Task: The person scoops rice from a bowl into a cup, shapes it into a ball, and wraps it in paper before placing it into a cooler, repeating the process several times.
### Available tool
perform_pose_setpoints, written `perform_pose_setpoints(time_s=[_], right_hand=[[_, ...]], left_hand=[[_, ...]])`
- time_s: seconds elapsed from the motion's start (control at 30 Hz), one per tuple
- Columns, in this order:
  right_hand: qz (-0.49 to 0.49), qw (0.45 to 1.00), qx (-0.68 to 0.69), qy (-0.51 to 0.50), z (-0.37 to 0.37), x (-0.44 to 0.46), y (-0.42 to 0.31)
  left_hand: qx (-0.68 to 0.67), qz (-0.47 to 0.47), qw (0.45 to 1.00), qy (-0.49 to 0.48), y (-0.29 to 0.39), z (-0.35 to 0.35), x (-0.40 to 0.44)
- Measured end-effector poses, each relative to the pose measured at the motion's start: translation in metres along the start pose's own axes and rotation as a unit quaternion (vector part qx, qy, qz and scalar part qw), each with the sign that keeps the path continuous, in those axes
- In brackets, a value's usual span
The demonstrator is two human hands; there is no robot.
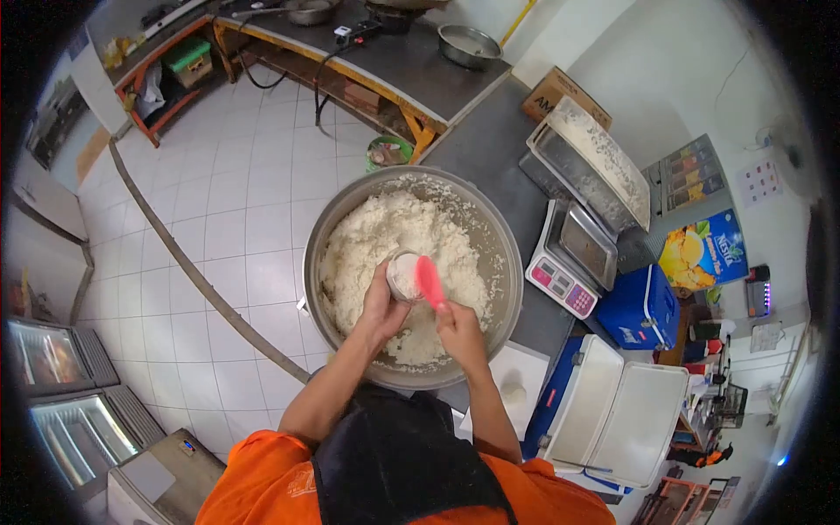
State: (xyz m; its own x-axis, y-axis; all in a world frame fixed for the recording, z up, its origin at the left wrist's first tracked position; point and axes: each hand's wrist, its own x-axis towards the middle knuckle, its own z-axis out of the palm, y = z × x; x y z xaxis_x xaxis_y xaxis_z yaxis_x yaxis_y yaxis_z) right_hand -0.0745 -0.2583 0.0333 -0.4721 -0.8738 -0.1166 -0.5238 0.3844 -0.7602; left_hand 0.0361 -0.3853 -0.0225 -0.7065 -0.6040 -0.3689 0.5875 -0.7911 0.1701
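Note:
A large metal pot (507,302) full of white rice (376,229) stands right in front of me. Over the rice, my left hand (381,308) is wrapped around a small round cup (394,282) with white rice showing in it. Gripped by its handle in my right hand (461,332), a pink rice paddle (429,278) lies across the cup's right side. Whether the paddle presses on the rice in the cup, I cannot tell.
Right of the pot are a digital scale (560,284), a rice-smeared metal pan (604,166) and a blue cooler (637,306). Nearer me stands an open cooler (637,420). A metal bowl (470,48) sits on the back table; a green basket (388,152) is beyond the pot.

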Motion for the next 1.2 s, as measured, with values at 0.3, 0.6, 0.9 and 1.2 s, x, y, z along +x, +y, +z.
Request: perform_pose_setpoints(time_s=[0.3, 0.6, 0.9, 1.2], right_hand=[[-0.040, 0.980, -0.159, -0.110, -0.034, 0.017, -0.035], [-0.095, 0.966, -0.234, -0.056, -0.049, 0.030, -0.096], [-0.041, 0.962, -0.235, -0.136, -0.039, 0.033, -0.065], [-0.048, 0.985, -0.162, -0.027, -0.057, -0.010, -0.062]], left_hand=[[0.172, -0.047, 0.983, 0.032, 0.016, 0.005, -0.013], [0.189, -0.058, 0.980, 0.029, 0.013, -0.021, -0.002], [0.151, -0.107, 0.983, -0.012, 0.023, -0.002, -0.017], [0.070, -0.070, 0.995, -0.007, 0.038, 0.002, -0.023]])
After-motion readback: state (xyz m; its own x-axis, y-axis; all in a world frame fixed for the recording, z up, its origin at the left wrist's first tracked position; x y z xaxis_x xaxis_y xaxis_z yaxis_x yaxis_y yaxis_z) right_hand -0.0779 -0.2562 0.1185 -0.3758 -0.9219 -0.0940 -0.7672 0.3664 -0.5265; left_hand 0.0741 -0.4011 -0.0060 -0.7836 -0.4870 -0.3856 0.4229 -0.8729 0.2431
